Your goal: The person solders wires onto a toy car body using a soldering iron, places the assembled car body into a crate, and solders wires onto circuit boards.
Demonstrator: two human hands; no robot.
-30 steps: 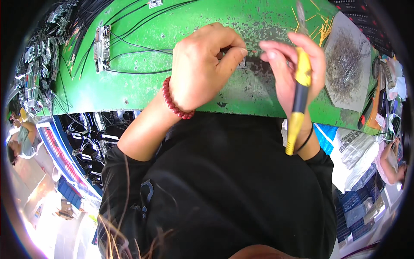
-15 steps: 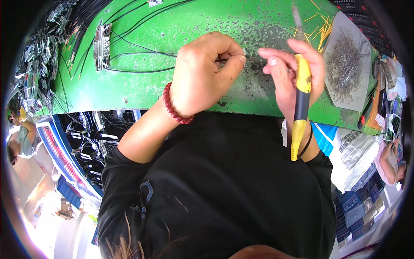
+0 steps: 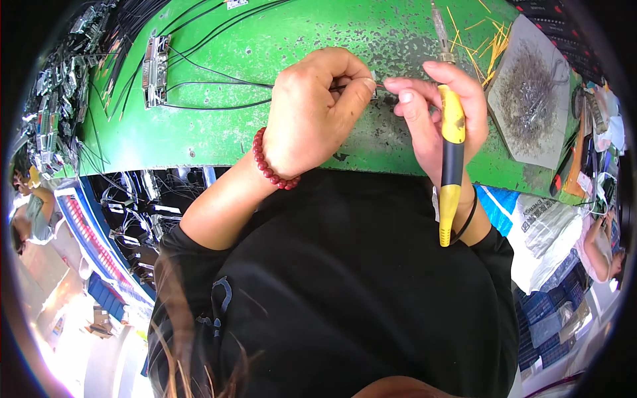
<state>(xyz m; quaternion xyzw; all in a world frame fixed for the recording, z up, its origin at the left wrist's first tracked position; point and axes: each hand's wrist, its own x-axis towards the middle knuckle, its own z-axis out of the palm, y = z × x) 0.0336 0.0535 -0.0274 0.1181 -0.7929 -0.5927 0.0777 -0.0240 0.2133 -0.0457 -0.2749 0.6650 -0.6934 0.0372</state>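
Note:
Over the worn green worktable (image 3: 219, 132), my left hand (image 3: 315, 109) pinches the end of a thin black wire (image 3: 219, 84) between thumb and fingers. A red bead bracelet is on that wrist. My right hand (image 3: 438, 109) meets it, with its fingertips on a small metal piece (image 3: 377, 86) at the wire's tip. The right hand also carries a yellow-and-black screwdriver (image 3: 452, 156) along the palm, its metal shaft pointing up and away from me.
A metal connector block (image 3: 156, 69) with black wires lies at the table's left. A grey sheet heaped with small metal parts (image 3: 527, 99) sits at the right, with yellow wire offcuts (image 3: 484, 46) beside it. Cable bundles hang at the left edge. Another person's arm (image 3: 597, 249) shows at far right.
Both hands have stayed together at the wire's tip, drifting slightly. The screwdriver handle has swung a little closer to upright.

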